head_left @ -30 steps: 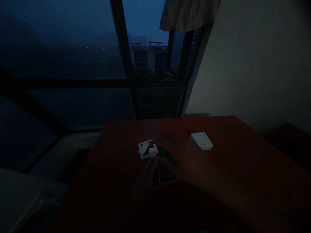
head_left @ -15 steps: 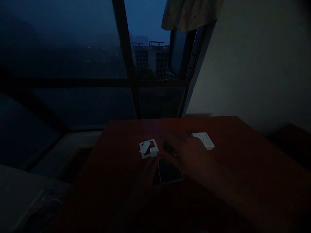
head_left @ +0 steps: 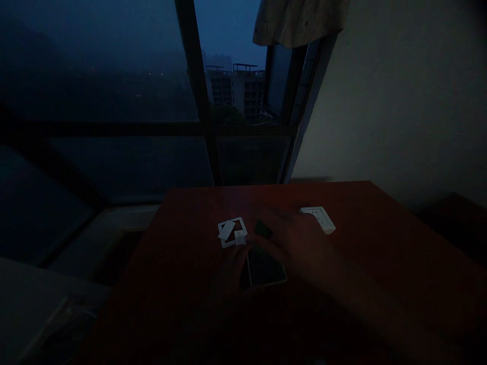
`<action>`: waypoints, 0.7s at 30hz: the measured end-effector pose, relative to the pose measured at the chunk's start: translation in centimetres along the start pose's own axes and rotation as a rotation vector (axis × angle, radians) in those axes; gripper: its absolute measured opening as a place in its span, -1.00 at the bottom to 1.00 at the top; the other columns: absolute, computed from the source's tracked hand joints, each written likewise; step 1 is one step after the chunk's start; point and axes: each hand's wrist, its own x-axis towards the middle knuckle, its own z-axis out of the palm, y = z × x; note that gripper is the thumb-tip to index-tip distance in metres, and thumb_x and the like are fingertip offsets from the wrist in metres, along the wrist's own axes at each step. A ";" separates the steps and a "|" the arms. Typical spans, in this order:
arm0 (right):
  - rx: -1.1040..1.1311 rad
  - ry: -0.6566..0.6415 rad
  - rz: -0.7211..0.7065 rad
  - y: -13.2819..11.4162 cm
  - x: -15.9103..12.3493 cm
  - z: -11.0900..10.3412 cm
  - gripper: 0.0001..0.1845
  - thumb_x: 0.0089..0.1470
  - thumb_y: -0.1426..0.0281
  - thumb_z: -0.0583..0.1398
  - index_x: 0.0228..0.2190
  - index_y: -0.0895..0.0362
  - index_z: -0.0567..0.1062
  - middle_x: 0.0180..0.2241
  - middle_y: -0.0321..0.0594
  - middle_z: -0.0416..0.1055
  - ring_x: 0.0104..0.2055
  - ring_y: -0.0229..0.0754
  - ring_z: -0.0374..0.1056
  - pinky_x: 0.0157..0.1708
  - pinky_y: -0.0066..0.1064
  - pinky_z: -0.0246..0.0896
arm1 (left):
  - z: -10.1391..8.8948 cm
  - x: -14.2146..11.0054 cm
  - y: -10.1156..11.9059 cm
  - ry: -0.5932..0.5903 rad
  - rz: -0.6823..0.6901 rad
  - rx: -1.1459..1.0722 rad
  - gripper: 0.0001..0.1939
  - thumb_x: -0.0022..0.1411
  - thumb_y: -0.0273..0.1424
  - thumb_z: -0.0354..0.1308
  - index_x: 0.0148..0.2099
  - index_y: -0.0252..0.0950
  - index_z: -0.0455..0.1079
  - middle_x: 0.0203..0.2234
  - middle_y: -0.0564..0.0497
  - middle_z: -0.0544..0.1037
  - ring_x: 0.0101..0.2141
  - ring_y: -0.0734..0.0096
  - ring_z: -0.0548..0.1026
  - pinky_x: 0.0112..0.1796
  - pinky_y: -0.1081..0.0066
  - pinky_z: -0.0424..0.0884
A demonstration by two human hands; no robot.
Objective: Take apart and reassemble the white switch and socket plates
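Observation:
A dark square panel with a thin white rim (head_left: 267,269) lies on the table in front of me. My left hand (head_left: 226,279) wraps round its left and near edges, thumb along the near side. Over its far side reaches my right hand (head_left: 299,241), fingers bent round a small dark green object (head_left: 262,229) whose kind I cannot make out in the dim light. Just beyond my left fingertips is a white square frame (head_left: 221,238), with a white rectangular plate (head_left: 227,230) and a small white square piece (head_left: 240,237) lying across it.
A white wall socket (head_left: 325,223) rests on the reddish-brown table (head_left: 205,208) to the right, partly covered by my right hand. Behind the table stands a dark-framed window (head_left: 152,130) with a short curtain (head_left: 297,23). A pale wall (head_left: 399,101) rises at the right.
My right hand shifts slightly with the green object and hides more of the wall socket than before. My left hand stays at the panel, and the white pieces lie as they were.

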 end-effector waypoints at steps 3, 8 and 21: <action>-0.129 0.059 0.071 -0.3 0.3 0.7 -0.54 0.15 -0.03 0.01 -0.30 0.09 0.43 -0.41 -0.20 0.48 -0.47 -0.16 0.37 -0.57 -0.41 -0.10 | -0.1 0.1 0.2 -0.014 -0.005 -0.021 -0.09 0.03 -0.19 0.31 0.33 -0.16 -0.08 0.26 -0.16 0.08 0.22 -0.05 0.09 0.12 0.02 0.20; -0.009 0.041 0.057 -0.7 0.2 0.3 -0.65 0.17 0.10 0.05 -0.26 0.12 0.40 -0.39 -0.17 0.48 -0.43 -0.14 0.37 -0.53 -0.40 -0.02 | -0.1 0.0 0.1 -0.012 -0.021 -0.003 -0.08 0.02 -0.22 0.32 0.33 -0.15 -0.08 0.27 -0.16 0.04 0.21 -0.05 0.11 0.10 0.05 0.23; 0.054 0.037 0.037 -0.4 -0.2 1.1 -0.60 0.13 0.08 0.13 -0.18 0.14 0.37 -0.37 -0.15 0.51 -0.45 -0.14 0.42 -0.53 -0.40 0.03 | 0.1 0.0 -0.2 0.012 -0.033 0.002 -0.07 -0.04 -0.20 0.35 0.31 -0.17 -0.02 0.24 -0.18 0.12 0.16 -0.10 0.22 0.04 0.06 0.32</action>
